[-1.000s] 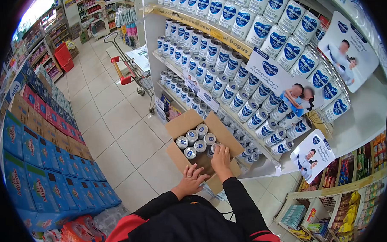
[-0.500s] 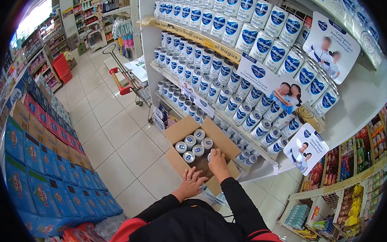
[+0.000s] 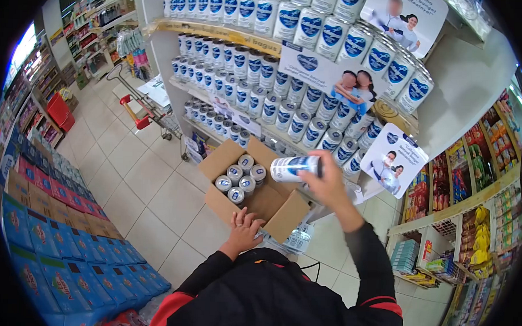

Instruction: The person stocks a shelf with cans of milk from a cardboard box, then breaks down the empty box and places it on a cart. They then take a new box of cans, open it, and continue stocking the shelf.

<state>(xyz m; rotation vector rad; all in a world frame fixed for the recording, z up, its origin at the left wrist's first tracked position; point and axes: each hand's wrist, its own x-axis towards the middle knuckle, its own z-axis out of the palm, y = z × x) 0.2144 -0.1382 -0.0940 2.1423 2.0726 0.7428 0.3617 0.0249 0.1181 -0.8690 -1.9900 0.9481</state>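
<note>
My right hand (image 3: 328,181) grips a white and blue can (image 3: 288,168) by its bottom end, tilted on its side above the right part of an open cardboard box (image 3: 294,213). Inside the box, several upright cans (image 3: 235,173) with silver tops stand grouped on the left; bare cardboard shows at the right. My left hand (image 3: 245,228) rests on the box's near edge with its fingers spread, holding nothing. Just beyond the box rises a shelf unit lined with rows of similar cans (image 3: 299,127).
A shopping trolley (image 3: 151,110) stands on the tiled floor at the upper left. Stacked blue cartons (image 3: 56,271) line the left side. A snack shelf (image 3: 460,227) is at the right. Promotional cards (image 3: 394,159) stick out from the can shelves.
My right hand has lifted a can out of the box and up to the right, turning it sideways. My left hand stays at the near edge. The view has shifted.
</note>
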